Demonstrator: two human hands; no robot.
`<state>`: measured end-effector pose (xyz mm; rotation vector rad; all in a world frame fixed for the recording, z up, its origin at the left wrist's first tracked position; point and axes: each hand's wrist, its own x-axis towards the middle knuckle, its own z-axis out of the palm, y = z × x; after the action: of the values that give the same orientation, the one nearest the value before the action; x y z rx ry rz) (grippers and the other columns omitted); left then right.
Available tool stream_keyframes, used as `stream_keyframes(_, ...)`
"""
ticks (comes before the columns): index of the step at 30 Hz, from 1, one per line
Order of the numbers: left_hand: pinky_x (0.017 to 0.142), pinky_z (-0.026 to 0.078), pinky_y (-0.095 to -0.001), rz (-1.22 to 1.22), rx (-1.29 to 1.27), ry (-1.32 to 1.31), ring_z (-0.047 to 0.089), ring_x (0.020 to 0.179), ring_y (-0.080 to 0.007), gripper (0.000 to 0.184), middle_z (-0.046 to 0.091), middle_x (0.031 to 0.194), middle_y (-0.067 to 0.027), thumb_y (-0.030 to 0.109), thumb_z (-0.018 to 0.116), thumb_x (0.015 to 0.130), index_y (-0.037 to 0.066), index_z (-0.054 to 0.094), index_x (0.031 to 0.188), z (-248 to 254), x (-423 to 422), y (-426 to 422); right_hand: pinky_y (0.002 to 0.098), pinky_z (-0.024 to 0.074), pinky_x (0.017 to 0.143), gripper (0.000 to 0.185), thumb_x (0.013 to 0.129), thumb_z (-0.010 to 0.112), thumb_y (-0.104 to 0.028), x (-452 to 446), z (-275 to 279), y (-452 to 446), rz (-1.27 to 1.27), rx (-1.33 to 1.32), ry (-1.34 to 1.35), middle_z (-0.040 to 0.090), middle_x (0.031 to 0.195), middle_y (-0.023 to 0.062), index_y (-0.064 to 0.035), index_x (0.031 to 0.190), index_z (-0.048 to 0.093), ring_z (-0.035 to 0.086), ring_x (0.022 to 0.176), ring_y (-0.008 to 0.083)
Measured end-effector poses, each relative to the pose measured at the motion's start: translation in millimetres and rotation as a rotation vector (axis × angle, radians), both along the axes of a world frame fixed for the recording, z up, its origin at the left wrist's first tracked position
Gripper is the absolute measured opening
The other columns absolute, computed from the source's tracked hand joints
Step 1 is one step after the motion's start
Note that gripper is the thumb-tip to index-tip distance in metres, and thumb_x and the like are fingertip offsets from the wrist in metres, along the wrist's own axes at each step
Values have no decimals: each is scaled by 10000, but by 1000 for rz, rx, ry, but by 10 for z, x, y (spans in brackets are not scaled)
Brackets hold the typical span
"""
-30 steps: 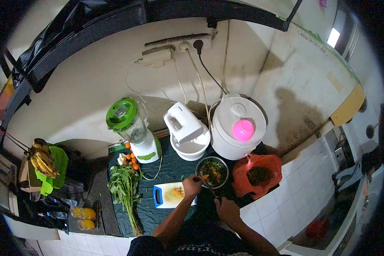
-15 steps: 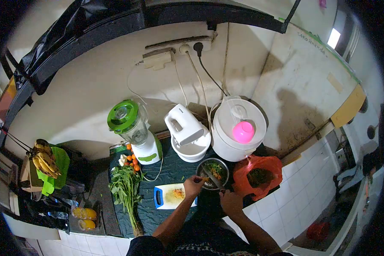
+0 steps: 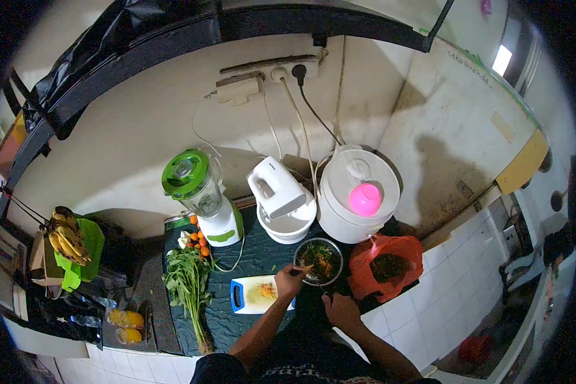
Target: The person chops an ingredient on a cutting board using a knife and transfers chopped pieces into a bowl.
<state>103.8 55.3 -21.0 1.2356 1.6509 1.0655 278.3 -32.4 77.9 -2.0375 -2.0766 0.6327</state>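
Observation:
A metal bowl (image 3: 336, 248) holds chopped green and orange bits. At its lower left rim, my left hand (image 3: 290, 280) pinches a small orange piece. Below the bowl, my right hand (image 3: 342, 311) is closed around the handle of a knife, whose blade is hard to make out against the dark cloth. A white cutting board (image 3: 252, 301) with a blue handle and orange scraps lies left of the bowl, partly behind my left forearm.
A red plastic bag (image 3: 362, 264) stands right of the bowl. Behind are a blender (image 3: 220, 221), a mixer (image 3: 276, 185) and a white cooker (image 3: 339, 208). Leafy greens (image 3: 189, 278) and small orange vegetables (image 3: 203, 243) lie at the left.
The knife blade, over the bowl half a second ago, has dropped away from it as my right hand moved slightly down and left. My left hand has barely moved.

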Motion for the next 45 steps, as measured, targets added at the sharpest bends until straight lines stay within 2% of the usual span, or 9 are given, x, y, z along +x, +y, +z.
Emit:
stream_keyframes(9,668,524,-292,31,-29,-128,669,707,-126,226,731,804,-83,210,834,763,34,722,849,-20,-109,-96,507,532,572,449,965,522,-407,178,37,57,127,110,-185,630,667,211,-10,773,604,654,640,402)
stream_keyframes(12,657,519,-288,14,-58,-159,660,707,-119,218,724,790,-75,186,819,783,20,701,861,-60,-237,-167,518,530,605,440,971,510,-412,216,-47,62,-34,20,-134,626,685,222,-12,813,602,651,670,419)
stream_keyframes(15,656,516,-267,40,20,-52,658,730,-119,204,717,809,-82,151,788,820,0,675,899,338,-487,-409,533,525,642,439,980,488,-417,188,25,30,72,156,-140,632,727,248,-8,860,595,648,715,444)
stream_keyframes(16,667,522,-270,89,21,-202,664,743,-123,179,717,826,-86,119,775,823,2,673,912,121,-608,-453,541,521,654,445,985,477,-418,156,51,34,33,78,-100,634,745,259,-2,878,591,646,729,454)
stream_keyframes(20,706,541,-278,318,76,-243,691,780,-142,186,717,838,-67,68,750,810,21,693,981,-434,-1207,-807,561,515,676,464,994,451,-425,107,-152,-109,61,-10,-85,638,769,278,14,921,583,641,744,474)
stream_keyframes(25,732,549,-294,433,-58,-9,710,786,-161,174,731,861,-65,111,752,800,43,738,959,-302,-1605,-1276,566,515,684,473,1001,434,-431,-217,-403,-274,195,-158,-45,639,768,278,15,944,577,642,742,476)
stream_keyframes(27,743,555,-327,416,-126,160,721,777,-206,200,734,866,-100,144,756,784,57,742,962,-354,-1663,-1368,563,517,679,476,1003,429,-436,-420,-448,-356,256,-231,-17,641,768,275,14,950,576,643,739,474)
stream_keyframes(33,769,552,-357,312,-120,186,713,821,-246,229,713,889,-151,155,742,780,40,732,978,-465,-1701,-1416,555,520,650,492,1001,430,-454,-934,-884,-730,376,-180,73,639,743,270,14,977,581,643,719,468)
stream_keyframes(45,796,533,-419,25,155,366,639,875,-347,186,657,904,-172,114,690,784,26,689,948,-702,-1536,-1285,544,522,654,473,1006,434,-378,-1151,-985,-887,70,-65,106,637,731,288,45,868,595,644,717,470)
